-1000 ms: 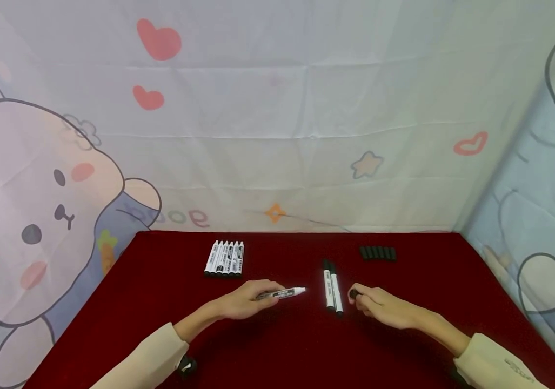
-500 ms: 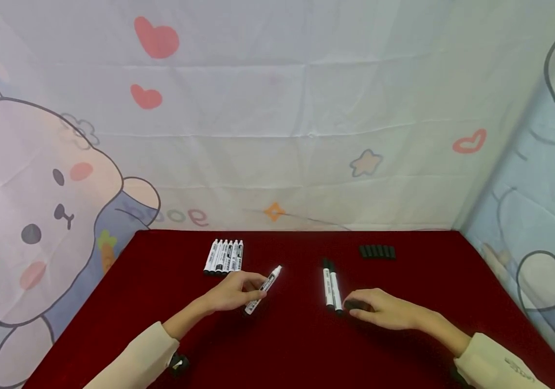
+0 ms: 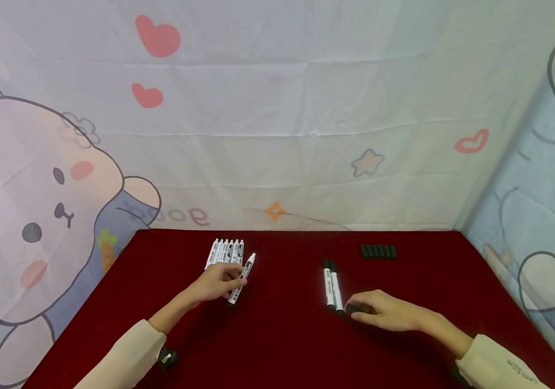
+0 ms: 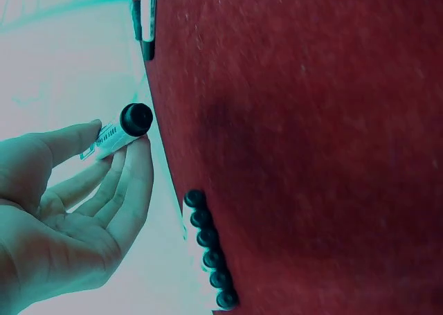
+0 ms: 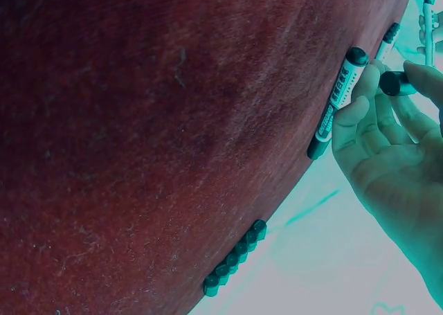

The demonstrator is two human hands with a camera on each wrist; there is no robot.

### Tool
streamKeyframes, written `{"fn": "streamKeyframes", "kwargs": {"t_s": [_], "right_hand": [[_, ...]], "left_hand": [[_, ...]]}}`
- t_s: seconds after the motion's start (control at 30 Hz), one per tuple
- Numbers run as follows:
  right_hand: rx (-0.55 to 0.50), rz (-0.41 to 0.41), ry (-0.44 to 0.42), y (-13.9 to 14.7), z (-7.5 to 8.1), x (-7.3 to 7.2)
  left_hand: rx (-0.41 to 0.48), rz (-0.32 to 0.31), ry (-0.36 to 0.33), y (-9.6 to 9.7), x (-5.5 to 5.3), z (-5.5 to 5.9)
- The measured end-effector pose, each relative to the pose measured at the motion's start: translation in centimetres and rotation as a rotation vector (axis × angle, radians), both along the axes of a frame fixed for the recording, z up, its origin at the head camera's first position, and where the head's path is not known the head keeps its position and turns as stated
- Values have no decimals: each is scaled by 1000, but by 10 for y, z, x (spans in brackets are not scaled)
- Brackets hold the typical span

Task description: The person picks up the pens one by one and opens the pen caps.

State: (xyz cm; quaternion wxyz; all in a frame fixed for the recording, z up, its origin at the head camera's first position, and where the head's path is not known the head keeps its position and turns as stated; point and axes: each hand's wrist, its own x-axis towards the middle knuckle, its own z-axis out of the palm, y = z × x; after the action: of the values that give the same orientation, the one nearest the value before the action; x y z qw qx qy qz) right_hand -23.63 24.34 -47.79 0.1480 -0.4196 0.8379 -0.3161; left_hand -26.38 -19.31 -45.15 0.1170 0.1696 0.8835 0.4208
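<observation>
My left hand (image 3: 215, 282) pinches an uncapped whiteboard marker (image 3: 244, 274) between thumb and fingers. The marker's white tip points away and its black end (image 4: 137, 120) faces the left wrist camera. Just behind that hand lies a row of several uncapped white markers (image 3: 225, 249), partly hidden by it. My right hand (image 3: 389, 311) holds a black marker cap (image 5: 396, 84) between thumb and fingertips, low over the cloth. Close to its fingertips, two capped markers (image 3: 329, 287) lie side by side, black caps pointing away.
Several black caps (image 3: 378, 252) lie in a neat row at the back right of the red cloth-covered table (image 3: 277, 346). A printed fabric backdrop (image 3: 277, 108) rises behind the table's back edge and along its sides.
My left hand has carried the uncapped marker leftward to the marker row, turning it from nearly sideways to pointing away. My right hand has stayed near the same spot, its fingers shifting around the cap.
</observation>
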Motion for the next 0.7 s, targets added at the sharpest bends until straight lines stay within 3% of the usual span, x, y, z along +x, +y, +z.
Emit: {"fn": "streamKeyframes", "kwargs": {"t_s": [0.2,0.7], "right_hand": [[1,3,-13,-1,1,1],[8,12,-10,-5,-3,-1]], "left_hand": [[22,100,-19,-12,-4,-5],[41,229,-18,-41,-22,-7]]}}
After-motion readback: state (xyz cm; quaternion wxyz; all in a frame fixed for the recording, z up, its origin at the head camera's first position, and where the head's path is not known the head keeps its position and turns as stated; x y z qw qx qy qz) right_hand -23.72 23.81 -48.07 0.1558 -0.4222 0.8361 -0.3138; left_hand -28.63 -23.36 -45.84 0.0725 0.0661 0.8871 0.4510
